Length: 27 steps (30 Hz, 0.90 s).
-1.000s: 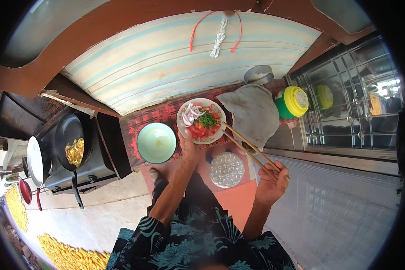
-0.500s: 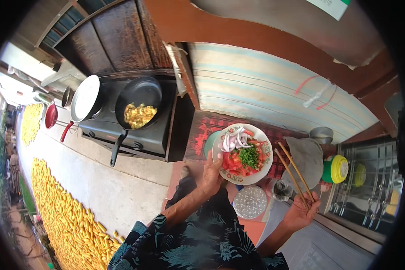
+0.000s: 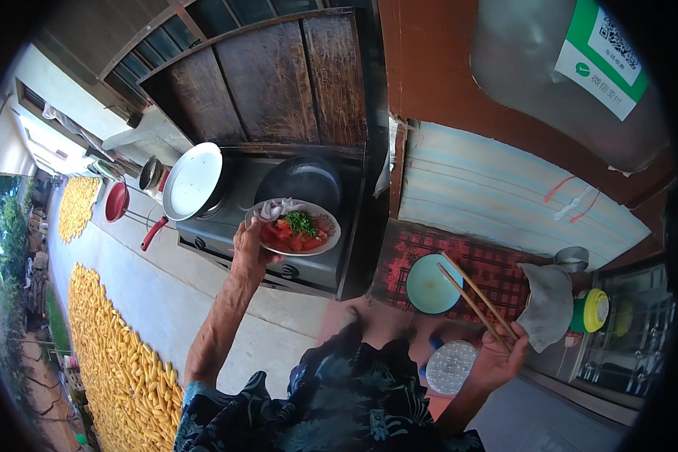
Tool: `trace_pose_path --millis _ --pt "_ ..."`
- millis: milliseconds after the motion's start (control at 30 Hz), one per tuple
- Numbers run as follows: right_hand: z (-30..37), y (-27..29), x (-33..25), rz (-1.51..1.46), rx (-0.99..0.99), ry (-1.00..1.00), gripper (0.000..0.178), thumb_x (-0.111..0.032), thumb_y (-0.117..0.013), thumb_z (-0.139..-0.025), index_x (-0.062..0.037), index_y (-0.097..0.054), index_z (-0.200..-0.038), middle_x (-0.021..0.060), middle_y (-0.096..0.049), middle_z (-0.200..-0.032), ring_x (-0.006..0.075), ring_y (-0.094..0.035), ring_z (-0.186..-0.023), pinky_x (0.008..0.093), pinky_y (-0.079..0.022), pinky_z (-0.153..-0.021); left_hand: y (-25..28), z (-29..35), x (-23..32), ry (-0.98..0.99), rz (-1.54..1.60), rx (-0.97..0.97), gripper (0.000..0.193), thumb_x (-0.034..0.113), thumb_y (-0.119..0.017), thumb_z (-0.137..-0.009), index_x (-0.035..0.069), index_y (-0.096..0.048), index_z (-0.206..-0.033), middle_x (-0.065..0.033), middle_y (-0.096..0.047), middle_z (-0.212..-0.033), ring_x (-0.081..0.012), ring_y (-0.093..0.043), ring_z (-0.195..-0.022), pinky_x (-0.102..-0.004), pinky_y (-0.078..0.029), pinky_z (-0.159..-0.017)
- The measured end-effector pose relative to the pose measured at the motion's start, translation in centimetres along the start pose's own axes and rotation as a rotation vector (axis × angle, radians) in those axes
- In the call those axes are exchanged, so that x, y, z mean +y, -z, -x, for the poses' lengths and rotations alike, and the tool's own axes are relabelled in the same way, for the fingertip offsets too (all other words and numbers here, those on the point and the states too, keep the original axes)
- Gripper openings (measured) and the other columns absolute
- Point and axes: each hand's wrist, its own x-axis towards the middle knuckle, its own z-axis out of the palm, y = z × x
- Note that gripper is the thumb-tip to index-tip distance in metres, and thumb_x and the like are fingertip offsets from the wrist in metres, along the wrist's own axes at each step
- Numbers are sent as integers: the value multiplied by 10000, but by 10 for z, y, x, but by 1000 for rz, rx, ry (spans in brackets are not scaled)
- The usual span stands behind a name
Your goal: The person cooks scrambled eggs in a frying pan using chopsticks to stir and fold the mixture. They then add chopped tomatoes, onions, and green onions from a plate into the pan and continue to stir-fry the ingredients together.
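The left hand (image 3: 250, 245) grips a plate (image 3: 333, 238) at its left edge, open room separating it from the right hand (image 3: 499, 355), clamped on chopsticks (image 3: 478, 294).

The plate (image 3: 334, 232) looks glossy, the chopsticks (image 3: 479, 295) smooth wood.

A dark stove (image 3: 241, 241) carries two pans: a black frying pan (image 3: 301, 181) and a white-lined pan (image 3: 193, 181) with a red handle. To the stove's right I see a table (image 3: 497, 270) spread with a red-and-black checked cloth; on it sit a pale green bowl (image 3: 432, 285) and, farther from the stove, a draped grey cloth (image 3: 548, 305). Left of the stove, yellow corn cobs (image 3: 120, 361) blanket part of the pale floor (image 3: 158, 279).
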Motion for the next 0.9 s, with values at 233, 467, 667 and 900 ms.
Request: trace_pose_path --millis 233,467,667,900 --pt "33 -21 17 -33 -75 -31 396 -321 -434 -1050 18 -598 -1172 137 -705 -923 212 -668 -819 302 -510 -673 13 -129 37 173 -184 69 382 326 -485 -959 -25 -602 -1052 -209 -673 -849 -298 -673 -613 -365 -586 -429" --pt "45 -23 19 15 100 -14 431 -357 -420 -1037 31 -598 -1099 154 -688 -889 205 -605 -657 304 -488 -615 23 -152 45 238 -252 102 407 385 -513 -959 21 -562 -1136 -209 -650 -915 -308 -674 -674 -387 -601 -472" --pt "34 -26 19 -96 -82 -43 397 -304 -435 -1051 33 -586 -1194 158 -707 -965 227 -680 -852 319 -544 -711 49 -153 62 82 -228 -59 473 388 -534 -946 -12 -531 -1199 -193 -645 -927 -296 -673 -674 -354 -601 -522" --pt "15 -88 79 81 -236 -145 368 -263 -461 -1042 61 -572 -1176 196 -696 -961 262 -689 -775 373 -584 -705 40 -117 72 -27 -454 -79 550 473 -478 -960 -5 -536 -1226 -190 -668 -915 -258 -692 -622 -318 -597 -466"
